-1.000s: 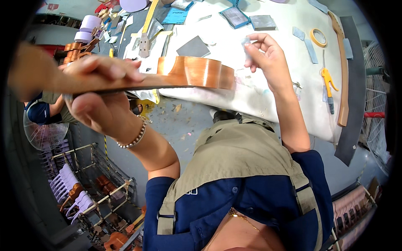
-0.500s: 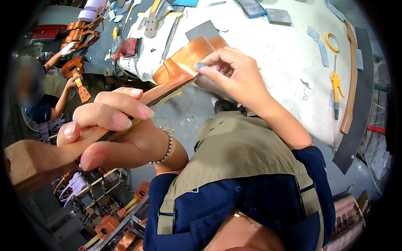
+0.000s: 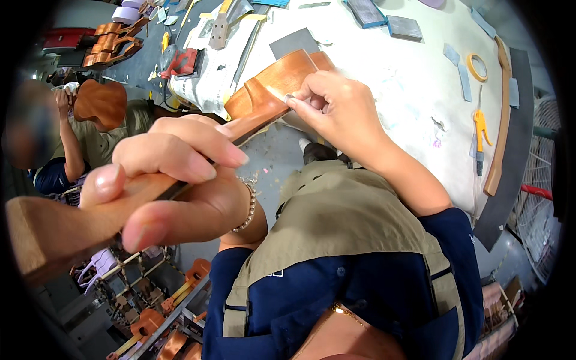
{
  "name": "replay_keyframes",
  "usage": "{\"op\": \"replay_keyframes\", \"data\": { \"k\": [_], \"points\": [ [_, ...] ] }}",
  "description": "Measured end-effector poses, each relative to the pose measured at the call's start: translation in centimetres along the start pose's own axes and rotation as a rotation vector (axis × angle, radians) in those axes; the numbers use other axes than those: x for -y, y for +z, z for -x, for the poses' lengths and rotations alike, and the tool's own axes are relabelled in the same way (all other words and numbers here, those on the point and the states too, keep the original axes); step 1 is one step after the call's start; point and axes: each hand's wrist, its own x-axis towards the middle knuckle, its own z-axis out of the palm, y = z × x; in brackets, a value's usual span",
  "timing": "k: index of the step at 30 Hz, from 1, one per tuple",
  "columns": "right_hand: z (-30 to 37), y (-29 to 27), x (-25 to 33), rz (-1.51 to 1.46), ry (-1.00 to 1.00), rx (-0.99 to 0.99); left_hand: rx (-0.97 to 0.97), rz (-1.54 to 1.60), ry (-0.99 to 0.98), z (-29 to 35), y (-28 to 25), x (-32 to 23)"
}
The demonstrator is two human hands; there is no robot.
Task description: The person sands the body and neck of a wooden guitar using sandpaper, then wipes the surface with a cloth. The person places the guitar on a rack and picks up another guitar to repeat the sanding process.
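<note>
A brown wooden ukulele point(image 3: 273, 81) slants across the view, its headstock close at the lower left and its body at the worktable's edge. My left hand point(image 3: 186, 174) is wrapped round the neck, with a beaded bracelet at the wrist. At the joint of neck and body, my right hand point(image 3: 345, 111) pinches a small grey piece point(image 3: 288, 98), which looks like folded sandpaper, against the wood. Most of that piece is hidden by my fingertips.
On the white-covered table point(image 3: 408, 90) lie grey sanding blocks point(image 3: 405, 27), a tape roll point(image 3: 477, 67), a yellow-handled tool point(image 3: 480, 135) and a long wooden strip point(image 3: 499, 120). A red power tool point(image 3: 180, 62) is at the left. A co-worker holds a ukulele body point(image 3: 101, 103). Ukuleles hang on a rack point(image 3: 150, 324) below.
The grey piece shows less between my right fingertips, which have shifted slightly along the joint. My left fingers have shifted a little on the neck. The co-worker has raised and turned their ukulele.
</note>
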Motion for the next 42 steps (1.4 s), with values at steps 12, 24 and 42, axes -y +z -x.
{"op": "replay_keyframes", "data": {
  "k": [12,24,42],
  "points": [
    [0.7,-1.6,-0.2,-0.135,0.14,0.025,-0.03,-0.022,-0.016,0.0,-0.5,0.0],
    [0.7,-4.8,-8.2,0.005,0.285,-0.417,-0.039,0.172,-0.046,0.4,-1.8,0.0],
    [13.1,-19.2,-34.0,1.027,0.554,-0.674,-0.61,0.374,-0.519,4.9,-7.2,5.9]
  ]
}}
